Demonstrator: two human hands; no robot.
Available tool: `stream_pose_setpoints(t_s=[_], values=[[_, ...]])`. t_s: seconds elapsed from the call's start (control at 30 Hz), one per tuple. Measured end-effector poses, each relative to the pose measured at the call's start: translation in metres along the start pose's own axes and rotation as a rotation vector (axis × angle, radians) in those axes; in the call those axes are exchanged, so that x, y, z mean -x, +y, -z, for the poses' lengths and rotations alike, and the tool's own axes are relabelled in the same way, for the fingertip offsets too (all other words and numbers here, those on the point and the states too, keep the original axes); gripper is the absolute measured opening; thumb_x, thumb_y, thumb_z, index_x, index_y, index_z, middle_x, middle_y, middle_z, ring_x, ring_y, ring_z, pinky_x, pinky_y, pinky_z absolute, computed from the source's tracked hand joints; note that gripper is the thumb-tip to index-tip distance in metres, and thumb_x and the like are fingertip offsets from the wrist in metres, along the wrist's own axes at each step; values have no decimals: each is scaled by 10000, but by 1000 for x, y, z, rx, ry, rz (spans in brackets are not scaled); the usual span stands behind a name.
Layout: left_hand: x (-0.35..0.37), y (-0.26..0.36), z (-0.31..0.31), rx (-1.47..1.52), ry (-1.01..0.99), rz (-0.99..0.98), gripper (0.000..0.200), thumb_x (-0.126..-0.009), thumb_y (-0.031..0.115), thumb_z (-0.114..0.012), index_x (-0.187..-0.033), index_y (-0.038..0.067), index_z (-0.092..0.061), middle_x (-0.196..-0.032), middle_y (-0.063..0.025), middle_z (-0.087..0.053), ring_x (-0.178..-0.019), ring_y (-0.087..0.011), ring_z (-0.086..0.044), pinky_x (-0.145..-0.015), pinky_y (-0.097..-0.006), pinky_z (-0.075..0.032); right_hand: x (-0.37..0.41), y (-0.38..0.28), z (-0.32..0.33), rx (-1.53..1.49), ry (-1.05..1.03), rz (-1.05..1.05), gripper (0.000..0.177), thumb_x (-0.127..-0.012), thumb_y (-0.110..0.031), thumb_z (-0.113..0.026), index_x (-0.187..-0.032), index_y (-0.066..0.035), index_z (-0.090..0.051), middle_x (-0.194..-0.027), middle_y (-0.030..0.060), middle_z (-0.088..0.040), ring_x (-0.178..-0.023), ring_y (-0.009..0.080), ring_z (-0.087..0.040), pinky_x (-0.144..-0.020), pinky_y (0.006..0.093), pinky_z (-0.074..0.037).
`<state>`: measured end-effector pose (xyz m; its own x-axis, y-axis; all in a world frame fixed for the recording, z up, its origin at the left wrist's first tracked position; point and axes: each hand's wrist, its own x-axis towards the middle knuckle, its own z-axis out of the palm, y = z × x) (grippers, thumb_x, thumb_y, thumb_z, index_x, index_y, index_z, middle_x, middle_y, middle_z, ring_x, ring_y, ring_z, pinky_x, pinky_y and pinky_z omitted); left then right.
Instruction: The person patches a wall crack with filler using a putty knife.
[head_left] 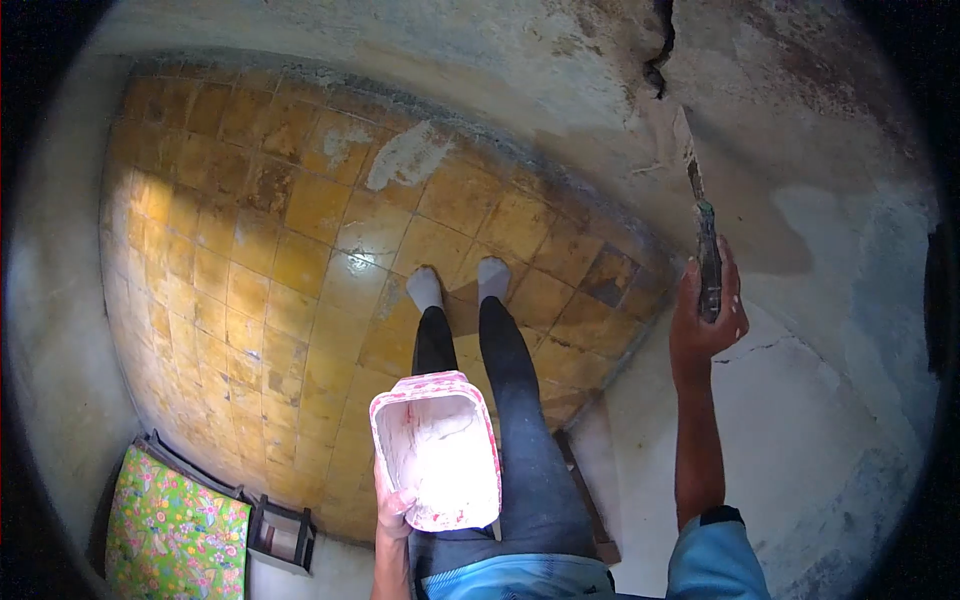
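Note:
My right hand point(712, 305) is closed round the dark handle of a putty knife point(697, 185), raised at the right. The knife's blade points up and lies against or very close to the wall point(590, 110), just below a dark crack point(660, 50). Low in the middle, my left hand point(393, 500) grips the left side of a pink-and-white plastic tub point(440, 455). Whitish filler paste point(445, 450) coats the inside of the tub. The left fingers under the tub are hidden.
Yellow-brown floor tiles point(270, 290) spread out around my feet point(455, 285). A pale smear point(408, 155) marks the tiles near the wall's foot. At lower left stands dark furniture point(282, 533) beside a green flowered cover point(180, 525). A thinner crack point(755, 348) runs through the wall at right.

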<state>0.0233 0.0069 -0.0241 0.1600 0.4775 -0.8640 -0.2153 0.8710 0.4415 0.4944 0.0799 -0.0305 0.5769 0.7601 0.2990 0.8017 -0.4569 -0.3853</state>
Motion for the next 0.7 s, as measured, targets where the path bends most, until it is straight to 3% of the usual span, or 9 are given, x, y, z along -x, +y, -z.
stream_pose_setpoints(t_s=[0.13, 0.3, 0.4, 0.47, 0.57, 0.67, 0.7], values=[[-4, 29, -48, -75, -43, -74, 887, -760, 293, -686, -1460, -36, -251, -1080, -113, -573, -928, -227, -618, -902, -406, -529, 6, -1, -16, -38, 16, 73, 363, -842, -20, -697, -1197, 20, -637, -1132, 173, -688, -999, 256, -687, -868, 345, -532], [-6, 24, -32, -140, -79, -90, 824, -779, 270, -664, -1434, -44, -276, -815, -6, -530, -727, -142, -575, -831, -367, -547, -8, 19, -19, -12, 66, 94, 321, -857, -34, -685, -1171, 23, -652, -1127, 165, -691, -991, 250, -686, -869, 337, -529], [-6, 29, -40, -125, -68, -80, 810, -783, 264, -653, -1430, -45, -277, -771, 9, -503, -696, -131, -560, -818, -358, -549, -9, 27, -10, -49, 84, 105, 316, -869, -51, -676, -1175, 24, -648, -1128, 163, -690, -984, 241, -684, -861, 336, -531], [-4, 19, -21, -74, -47, -23, 821, -783, 270, -649, -1436, -45, -262, -814, -20, -532, -748, -156, -590, -835, -360, -546, -5, 20, 2, -37, 52, 61, 322, -886, -72, -663, -1191, 26, -636, -1123, 159, -689, -969, 235, -684, -855, 338, -533], [0, 6, 21, -6, -13, 166, 864, -774, 293, -652, -1453, -43, -235, -995, -106, -592, -928, -217, -631, -898, -383, -529, 13, 30, 15, -154, 127, -9, 376, -903, -85, -640, -1257, 32, -585, -1054, 127, -679, -807, 194, -668, -769, 318, -549], [-6, 34, -51, -104, -35, -148, 909, -753, 328, -660, -1461, -44, -230, -1285, -209, -498, -1168, -280, -555, -980, -417, -485, 44, 6, 53, -548, -76, -522, 413, -912, -73, -605, -1302, 43, -531, -979, 95, -634, -667, 138, -580, -646, 287, -537], [-7, 48, -70, -170, -99, -170, 912, -749, 346, -658, -1461, -42, -242, -1352, -208, -441, -1221, -282, -510, -1012, -415, -452, 55, -7, 66, -697, -77, -595, 422, -904, -60, -601, -1305, 43, -523, -961, 92, -616, -645, 123, -546, -587, 278, -517]])
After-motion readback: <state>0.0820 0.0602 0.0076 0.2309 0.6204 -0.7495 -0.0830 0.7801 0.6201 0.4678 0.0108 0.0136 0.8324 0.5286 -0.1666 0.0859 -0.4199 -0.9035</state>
